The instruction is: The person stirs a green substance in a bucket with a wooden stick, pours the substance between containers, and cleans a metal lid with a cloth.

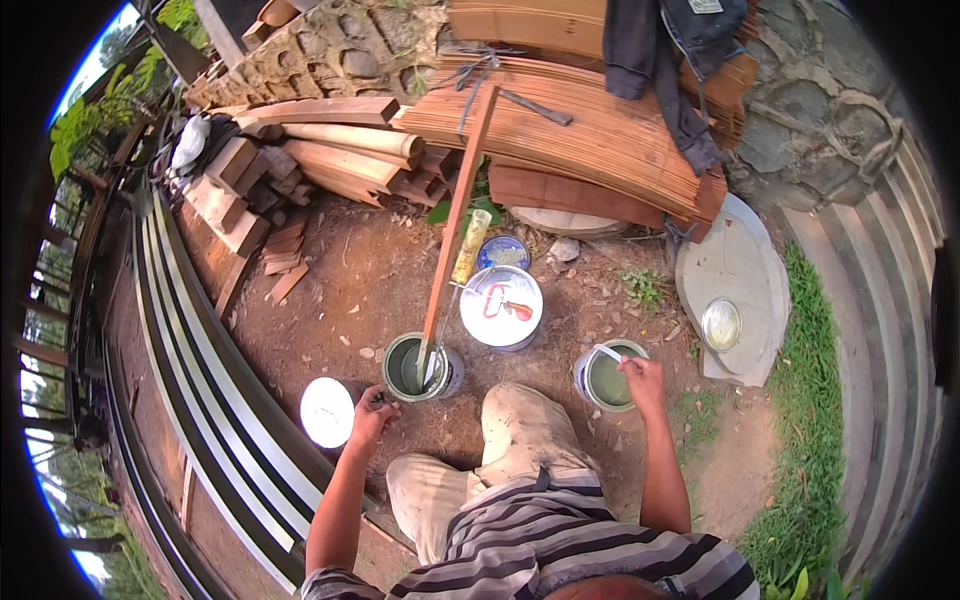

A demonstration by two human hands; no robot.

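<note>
My right hand (643,383) is closed on a short flat white stick (609,352) at the rim of an open can (582,385) of grey-green paint. To the left, my left hand (372,418) has curled fingers beside a second open paint can (452,383). A small dark spot shows at those fingertips, too small to name. A long wooden stick (460,210) stands tilted in this second can, along with a pale flat tool (430,368). Close to my left hand lies a round white lid (327,412).
Between the cans, farther off, stands a white-lidded bucket (480,328) with a red-handled tool on it. Behind are a yellow paint roller (470,245) and a blue lid (503,252). Stacked boards (560,130), long metal channels (205,350) and a stone slab (735,270) surround the area.
</note>
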